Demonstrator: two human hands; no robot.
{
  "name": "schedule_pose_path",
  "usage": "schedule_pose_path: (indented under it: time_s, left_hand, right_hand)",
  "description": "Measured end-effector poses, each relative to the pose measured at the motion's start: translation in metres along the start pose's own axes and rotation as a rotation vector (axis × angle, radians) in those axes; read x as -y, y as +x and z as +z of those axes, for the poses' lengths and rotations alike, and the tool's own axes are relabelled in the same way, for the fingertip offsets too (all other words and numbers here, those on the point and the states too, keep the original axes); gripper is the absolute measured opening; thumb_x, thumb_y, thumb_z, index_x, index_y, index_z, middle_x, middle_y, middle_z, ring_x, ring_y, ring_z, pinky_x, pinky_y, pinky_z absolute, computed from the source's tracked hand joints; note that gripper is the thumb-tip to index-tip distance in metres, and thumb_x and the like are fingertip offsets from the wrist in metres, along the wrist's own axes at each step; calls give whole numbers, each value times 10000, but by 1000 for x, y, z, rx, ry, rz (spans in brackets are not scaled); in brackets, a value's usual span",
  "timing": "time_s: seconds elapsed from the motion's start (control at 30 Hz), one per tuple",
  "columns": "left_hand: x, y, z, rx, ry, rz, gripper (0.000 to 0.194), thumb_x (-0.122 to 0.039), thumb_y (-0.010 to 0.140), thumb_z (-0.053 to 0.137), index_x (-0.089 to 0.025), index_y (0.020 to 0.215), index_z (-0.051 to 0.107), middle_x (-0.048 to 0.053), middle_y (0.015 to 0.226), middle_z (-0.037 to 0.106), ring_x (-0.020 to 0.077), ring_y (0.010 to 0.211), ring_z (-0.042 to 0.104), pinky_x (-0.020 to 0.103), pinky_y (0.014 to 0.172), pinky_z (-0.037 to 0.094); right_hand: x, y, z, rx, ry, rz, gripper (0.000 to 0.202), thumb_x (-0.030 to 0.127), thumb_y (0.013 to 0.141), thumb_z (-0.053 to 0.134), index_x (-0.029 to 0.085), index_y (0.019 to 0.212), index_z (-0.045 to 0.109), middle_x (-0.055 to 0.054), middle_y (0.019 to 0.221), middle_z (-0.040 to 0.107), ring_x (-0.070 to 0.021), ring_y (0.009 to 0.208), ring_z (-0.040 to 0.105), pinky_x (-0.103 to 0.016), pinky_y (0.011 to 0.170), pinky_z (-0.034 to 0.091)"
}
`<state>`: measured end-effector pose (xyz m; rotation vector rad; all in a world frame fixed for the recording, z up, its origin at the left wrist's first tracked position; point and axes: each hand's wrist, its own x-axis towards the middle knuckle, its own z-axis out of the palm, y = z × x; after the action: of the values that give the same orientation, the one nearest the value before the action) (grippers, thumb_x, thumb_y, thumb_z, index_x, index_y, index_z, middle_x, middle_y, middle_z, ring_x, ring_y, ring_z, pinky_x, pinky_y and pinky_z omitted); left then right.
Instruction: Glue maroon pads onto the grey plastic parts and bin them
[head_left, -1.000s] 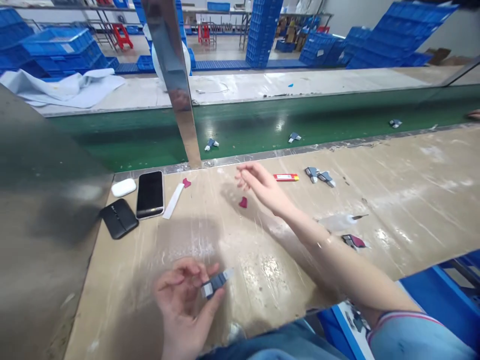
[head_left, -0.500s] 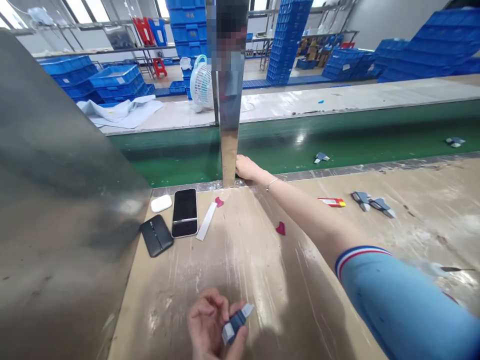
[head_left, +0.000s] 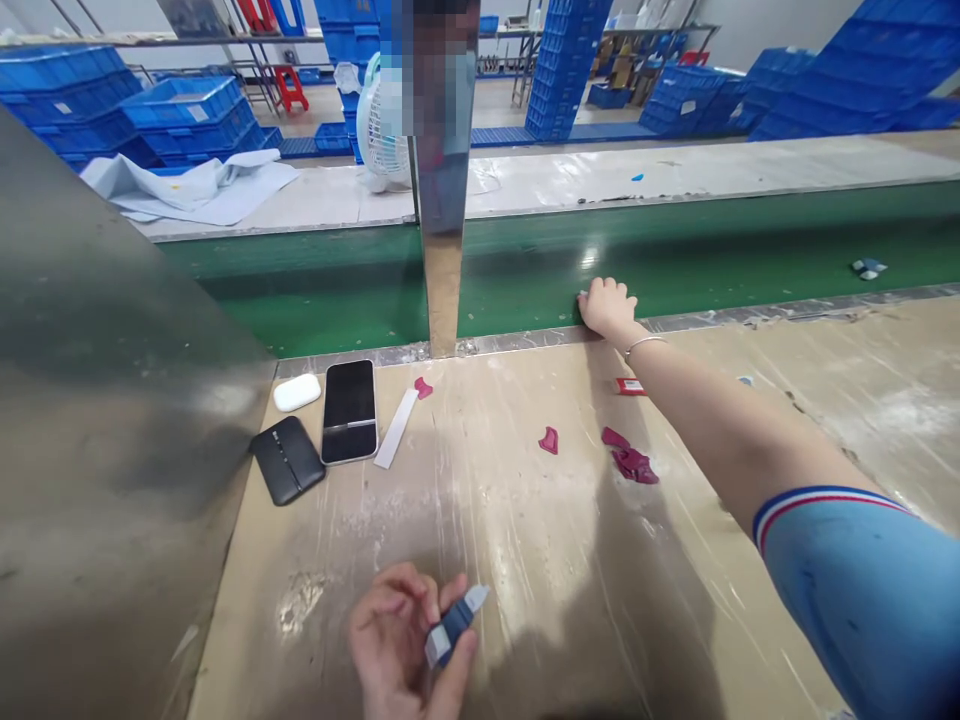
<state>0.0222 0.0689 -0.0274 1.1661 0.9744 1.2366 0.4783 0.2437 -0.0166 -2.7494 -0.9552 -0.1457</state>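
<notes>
My left hand, low in the middle, pinches a small dark-blue and light-grey piece between thumb and fingers. Its pale pointed end sticks out up and to the right. Stretched far forward, my right hand is at the near edge of the green belt, fingers curled down. A small pale bit shows beside its thumb; whatever is under the fingers is hidden. A similar blue-grey piece lies on the belt farther right. Under my forearm a red packet is partly covered.
Maroon scraps lie on the table. To the left are a phone, a black wallet-like case, a white case and a white strip. A metal post and metal panel stand close by.
My right hand has moved right along the belt, away from the post, and now covers where a blue-grey piece lay. My left hand keeps its piece. The view has tilted down slightly.
</notes>
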Motion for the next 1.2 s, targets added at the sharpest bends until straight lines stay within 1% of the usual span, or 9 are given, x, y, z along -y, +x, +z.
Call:
schedule_pose_path:
  time_s: [0.17, 0.3, 0.37, 0.47, 0.6, 0.77, 0.87, 1.0, 1.2]
  left_hand:
    - [-1, 6, 1, 73, 75, 64, 414, -305, 991, 764, -392, 1328, 541, -35, 1030, 559, 90, 853, 638, 410, 997, 707]
    - [-6, 6, 12, 141, 155, 249, 579, -166, 977, 735, -426, 1435, 495, -33, 1093, 550, 79, 870, 638, 409, 1006, 699]
    - [-8, 2, 22, 152, 203, 377, 678, -99, 958, 722, -438, 1486, 466, -22, 1164, 538, 71, 869, 629, 426, 1019, 694]
    - [-12, -5, 34, 199, 237, 495, 793, -35, 942, 694, -446, 1555, 404, -13, 1209, 520, 63, 846, 609, 438, 1026, 691]
    - [-14, -14, 42, 263, 258, 563, 895, 1, 930, 661, -455, 1624, 327, -16, 1201, 497, 61, 822, 576, 416, 1032, 690]
    - [-9, -25, 50, 386, 255, 629, 904, -20, 935, 687, -450, 1642, 323, 5, 1218, 510, 91, 863, 606, 399, 982, 713]
    - [-5, -31, 57, 427, 286, 656, 877, -93, 971, 723, -452, 1643, 288, 28, 1240, 542, 126, 907, 660, 435, 954, 719]
    - [-11, -26, 59, 480, 461, 792, 834, -214, 961, 783, -402, 1618, 306, 57, 1279, 572, 205, 1066, 709, 461, 986, 694]
    - [-17, 46, 34, 843, 1095, 730, 568, -371, 1050, 628, -278, 1575, 431, 176, 1568, 533, 427, 1513, 500, 736, 1264, 383]
  right_hand:
    - [45, -41, -10, 31, 114, -136, 423, 420, 1039, 703, 188, 1387, 644, -118, 1407, 672, -280, 1221, 697, -517, 1024, 621]
    - [74, -141, -17, 201, 222, -509, 307, 324, 1122, 446, 132, 1203, 672, -192, 1228, 721, -352, 1214, 647, -571, 1072, 542]
    - [77, -200, -19, 313, 272, -753, 242, 354, 1085, 529, 180, 1126, 692, -167, 1242, 735, -358, 1230, 629, -543, 1114, 506]
    - [62, -260, -28, 409, 326, -948, 214, 345, 1050, 584, 181, 1122, 703, -178, 1343, 719, -382, 1303, 612, -580, 1176, 450]
    - [11, -287, -60, 455, 709, -984, 333, 349, 1111, 456, 232, 1354, 650, -143, 1573, 613, -354, 1558, 471, -657, 1310, 316]
    - [-54, -322, -94, 778, 1191, -802, 367, 297, 1107, 542, 332, 1463, 623, -55, 1371, 772, -206, 1214, 775, -363, 974, 677]
    - [-73, -347, -93, 646, 1372, -654, 326, 216, 1045, 669, 348, 1336, 731, -30, 1225, 835, -191, 1087, 823, -307, 873, 706]
    - [-86, -368, -85, 295, 1390, -560, 262, 132, 988, 725, 354, 1075, 833, -24, 1095, 865, -231, 1016, 842, -390, 895, 730]
    - [-119, -382, -77, 47, 1250, -388, 292, 163, 970, 757, 358, 1186, 753, -24, 1100, 863, -247, 1033, 839, -434, 915, 726]
